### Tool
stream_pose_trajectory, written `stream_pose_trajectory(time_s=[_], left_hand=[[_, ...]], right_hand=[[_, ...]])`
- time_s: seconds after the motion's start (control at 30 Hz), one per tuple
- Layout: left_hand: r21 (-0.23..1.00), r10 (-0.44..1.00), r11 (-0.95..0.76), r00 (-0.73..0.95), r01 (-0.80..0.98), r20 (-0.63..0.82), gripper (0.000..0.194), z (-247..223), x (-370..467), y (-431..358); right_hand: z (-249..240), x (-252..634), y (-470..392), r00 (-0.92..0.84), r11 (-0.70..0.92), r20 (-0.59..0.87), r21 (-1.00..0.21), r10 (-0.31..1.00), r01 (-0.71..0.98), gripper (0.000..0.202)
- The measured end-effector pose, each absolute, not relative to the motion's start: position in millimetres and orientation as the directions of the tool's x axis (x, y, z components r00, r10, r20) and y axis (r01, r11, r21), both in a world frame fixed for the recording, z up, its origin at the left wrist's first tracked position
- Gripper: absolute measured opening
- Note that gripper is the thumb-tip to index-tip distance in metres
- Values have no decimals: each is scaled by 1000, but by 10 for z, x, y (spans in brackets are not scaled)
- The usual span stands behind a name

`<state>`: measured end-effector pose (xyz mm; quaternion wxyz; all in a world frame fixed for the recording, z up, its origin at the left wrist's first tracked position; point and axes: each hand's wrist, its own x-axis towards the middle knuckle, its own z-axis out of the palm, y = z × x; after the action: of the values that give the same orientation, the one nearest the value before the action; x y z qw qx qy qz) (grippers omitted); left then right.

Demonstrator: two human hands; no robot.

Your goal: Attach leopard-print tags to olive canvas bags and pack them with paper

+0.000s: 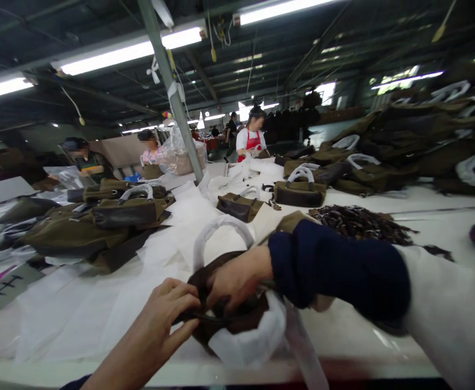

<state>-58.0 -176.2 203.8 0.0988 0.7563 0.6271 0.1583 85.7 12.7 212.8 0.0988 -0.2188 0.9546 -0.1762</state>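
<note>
A dark brown handbag (256, 318) stands on the white table in front of me, its mouth facing up. White wrapping covers both handles: the far handle (223, 223) arches upward, and the near handle (248, 337) hangs down the front. My left hand (170, 309) pinches the bag's left rim between thumb and fingers. Inside the opening is my right hand (237, 276), entering from the right. Its fingertips are blurred and partly hidden in the bag, so I cannot see whether they hold anything.
White paper sheets (75, 309) spread left of the bag. Piled olive-and-brown bags stand at left (78, 233) and right (384, 141). Beyond my right arm lies a heap of dark straps (359, 223). A metal post (172, 92) rises behind the table. Co-workers, one in a red apron (254, 142), are farther back.
</note>
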Motion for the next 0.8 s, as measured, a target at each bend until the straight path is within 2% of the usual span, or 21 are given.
stream_pose_trajectory(time_s=[0.03,0.07,0.13,0.2,0.23,0.27,0.3,0.33,0.4,0.47,0.57,0.7,0.8], left_hand=[[358,979,-193,155,913,132,15,2069,-576,-1743],[385,978,-188,139,903,153,20,2102,-548,-1706],[474,979,-179,107,862,175,21,2159,-416,-1574],[560,978,-193,114,806,172,23,2176,-215,-1371],[586,975,-213,135,782,174,27,2159,-110,-1252],[598,968,-246,168,763,185,36,2122,-13,-1131],[601,961,-276,199,750,192,50,2068,69,-1015],[600,957,-291,223,745,187,62,2000,131,-911],[601,962,-272,228,751,151,71,1853,196,-760],[600,972,-235,205,765,119,68,1738,202,-691],[583,973,-227,205,780,104,66,1683,182,-693],[558,968,-230,244,797,50,56,1704,212,-744],[568,956,-272,286,777,66,47,1683,225,-750]], right_hand=[[2331,1013,180,-894,842,-96,-393,-437,-369,26],[2526,1216,213,-927,841,-20,-430,-374,-329,26],[2812,1726,187,-991,843,116,-523,-72,-122,23],[2858,2262,40,-949,751,184,-657,255,74,26],[2774,2497,-59,-935,625,100,-767,340,145,33],[2627,2696,-156,-929,450,-67,-861,364,238,42],[2432,2851,-242,-916,295,-207,-902,344,315,46],[2208,2963,-307,-891,219,-264,-908,369,359,46],[1759,3064,-364,-803,244,-183,-894,567,376,44],[1416,3034,-332,-678,193,-62,-936,732,294,53],[1198,2835,-180,-532,27,40,-999,846,-32,56],[1342,2476,137,-406,-157,49,-874,913,-459,52],[1583,2333,363,-280,-207,-35,-763,959,-613,47]])
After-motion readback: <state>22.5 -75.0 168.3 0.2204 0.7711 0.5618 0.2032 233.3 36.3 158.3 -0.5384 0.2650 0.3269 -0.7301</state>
